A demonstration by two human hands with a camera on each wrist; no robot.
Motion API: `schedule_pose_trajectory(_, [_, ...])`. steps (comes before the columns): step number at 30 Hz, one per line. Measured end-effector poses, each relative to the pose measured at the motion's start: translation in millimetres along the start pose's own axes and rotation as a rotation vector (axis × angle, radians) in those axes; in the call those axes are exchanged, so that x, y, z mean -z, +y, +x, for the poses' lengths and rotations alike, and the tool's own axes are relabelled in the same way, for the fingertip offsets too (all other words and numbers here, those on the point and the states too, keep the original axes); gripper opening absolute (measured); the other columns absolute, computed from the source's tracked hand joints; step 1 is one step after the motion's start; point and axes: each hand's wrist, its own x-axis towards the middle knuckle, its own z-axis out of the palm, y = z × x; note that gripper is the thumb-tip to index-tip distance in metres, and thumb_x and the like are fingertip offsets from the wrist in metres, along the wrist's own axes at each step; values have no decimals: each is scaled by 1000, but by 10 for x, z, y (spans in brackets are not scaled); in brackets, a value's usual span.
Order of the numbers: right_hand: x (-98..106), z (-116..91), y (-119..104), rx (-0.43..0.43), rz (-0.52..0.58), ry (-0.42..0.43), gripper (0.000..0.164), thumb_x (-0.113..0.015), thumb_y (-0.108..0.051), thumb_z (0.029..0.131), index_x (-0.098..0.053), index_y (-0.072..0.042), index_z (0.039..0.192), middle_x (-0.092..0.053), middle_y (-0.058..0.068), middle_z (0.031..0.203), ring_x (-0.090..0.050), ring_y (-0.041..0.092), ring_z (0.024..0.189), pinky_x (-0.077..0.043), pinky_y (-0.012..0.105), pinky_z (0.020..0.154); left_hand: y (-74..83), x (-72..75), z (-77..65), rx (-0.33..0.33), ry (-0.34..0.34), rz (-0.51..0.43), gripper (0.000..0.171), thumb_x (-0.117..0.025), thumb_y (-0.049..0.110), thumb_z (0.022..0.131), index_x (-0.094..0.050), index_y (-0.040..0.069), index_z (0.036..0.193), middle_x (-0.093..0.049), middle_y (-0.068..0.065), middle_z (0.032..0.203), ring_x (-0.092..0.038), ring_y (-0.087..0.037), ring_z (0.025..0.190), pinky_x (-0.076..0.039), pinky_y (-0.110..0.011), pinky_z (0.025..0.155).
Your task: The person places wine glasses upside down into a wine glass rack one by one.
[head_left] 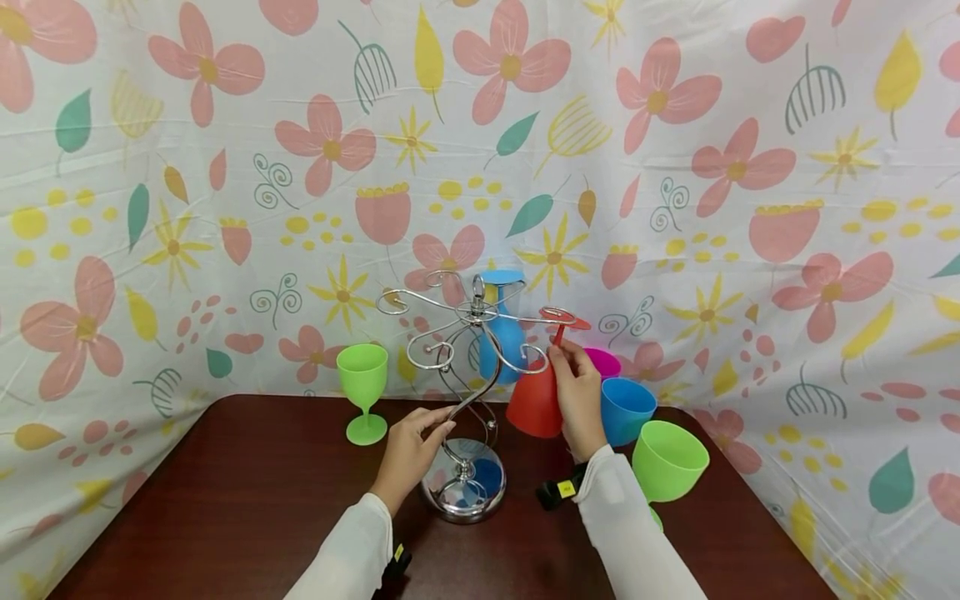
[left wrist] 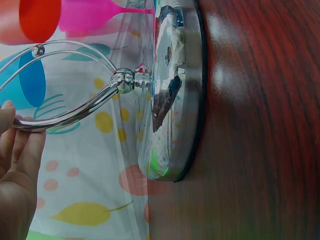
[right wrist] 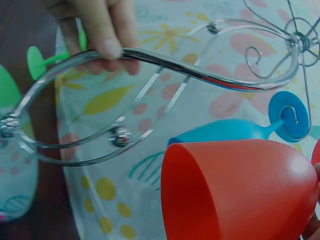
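The head view is bright, while the left wrist view catches tabletop (left wrist: 260,120) glare.

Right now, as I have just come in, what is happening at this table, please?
A person's left hand grips a shiny, curvy metal rack, while the right hand holds a red plastic goblet upside down near the rack's top. A blue plastic goblet hangs inverted from the rack. One light-green plastic goblet stands at the left.

A curly-armed chrome stand (head_left: 476,313) rises upright; a blue plastic goblet (head_left: 512,335) hangs inverted on its far side, a red plastic goblet (head_left: 536,406) held mouth-down and tilted at its right.
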Motion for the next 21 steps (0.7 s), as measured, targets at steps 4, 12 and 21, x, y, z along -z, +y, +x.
schedule_pose_trajectory(4, [-30,90,-91,5,-14,-5,45,-57,-38,103,-52,-21,145,-58,5,131,-56,25,117,-56,44,88,-7,0,6,0,-5,9,26,-75,19,91,-77,18,118,-69,7,99,-62,-10,83,-51,-26,67])
schedule_pose_trajectory(12, [-97,189,-116,3,-66,-23,42,-56,-35,104,-54,-18,142,-59,7,125,-58,25,111,-56,42,87,-22,9,8,-16,-3,3,26,-75,18,91,-76,17,118,-69,7,99,-63,-10,84,-52,-27,68])
schedule_pose_trajectory(21, [-134,295,-153,20,-24,-20,36,-54,-34,105,-57,-13,134,-61,12,119,-61,24,101,-58,35,76,-18,14,2,-6,-9,4,27,-76,17,91,-76,16,118,-69,6,99,-64,-11,86,-54,-27,69])
